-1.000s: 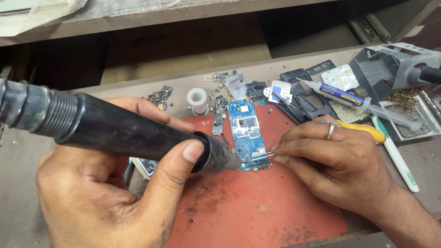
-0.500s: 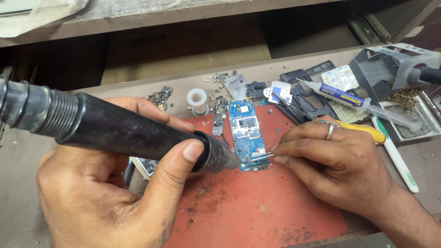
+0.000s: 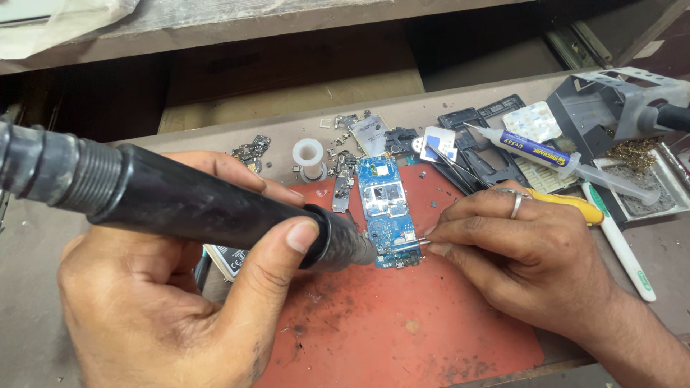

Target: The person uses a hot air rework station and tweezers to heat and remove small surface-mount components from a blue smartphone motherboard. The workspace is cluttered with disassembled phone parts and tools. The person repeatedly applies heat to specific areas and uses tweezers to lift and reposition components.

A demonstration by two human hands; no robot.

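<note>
Head view, left hand (image 3: pixel 165 309): fingers and thumb wrapped tight around the black hot-air handpiece (image 3: pixel 201 205); handpiece lies nearly level, nozzle pointing right.
Nozzle: its metal tip sits just above the lower end of the blue circuit board (image 3: pixel 386 208); whether it touches cannot be told.
Right hand (image 3: pixel 517 259): thumb and forefinger pinched shut on thin tweezers (image 3: pixel 410 244); 1 ring on a finger; tweezer tips meet the board at its lower right corner.
Circuit board: lies flat, lengthwise, at the far edge of the red work mat (image 3: pixel 402 330), near the mat's middle.
Mat: covers the near part of the bench (image 3: pixel 29 244); scorch marks and specks on it.
Far of mat: white spool (image 3: pixel 309 154), loose metal parts, black phone frames (image 3: pixel 481 118).
Right edge of bench: syringe of flux (image 3: pixel 546 154), yellow-handled tool (image 3: pixel 568 205) under the right hand, grey iron stand (image 3: pixel 618 100), white-and-green stick (image 3: pixel 622 248).
</note>
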